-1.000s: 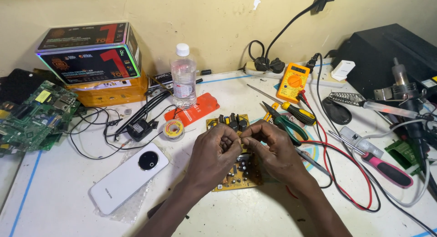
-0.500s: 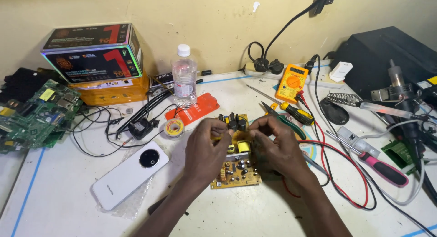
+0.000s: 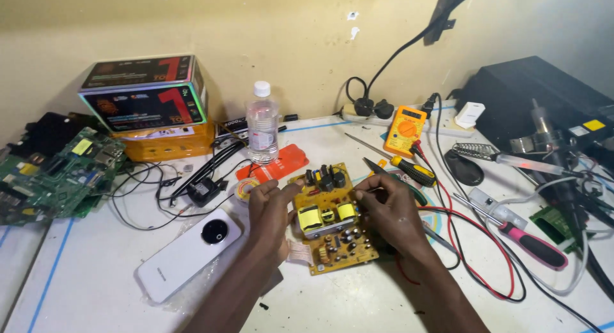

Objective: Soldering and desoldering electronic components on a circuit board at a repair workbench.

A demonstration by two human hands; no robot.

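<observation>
Both hands – left, right – grip yellow board by sides; black-and-red boxes stacked back left on worktop.

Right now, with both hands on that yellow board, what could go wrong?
1. The water bottle stands just behind the circuit board; a knock could tip it toward the components.
2. Red wires loop beside the right hand and might snag.
3. The left hand grips the board's edge; bare fingers may touch solder points.

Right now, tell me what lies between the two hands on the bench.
In the head view, the yellow circuit board lies between the left hand and the right hand; both hands touch its edges, with its yellow transformers showing between them.
</observation>
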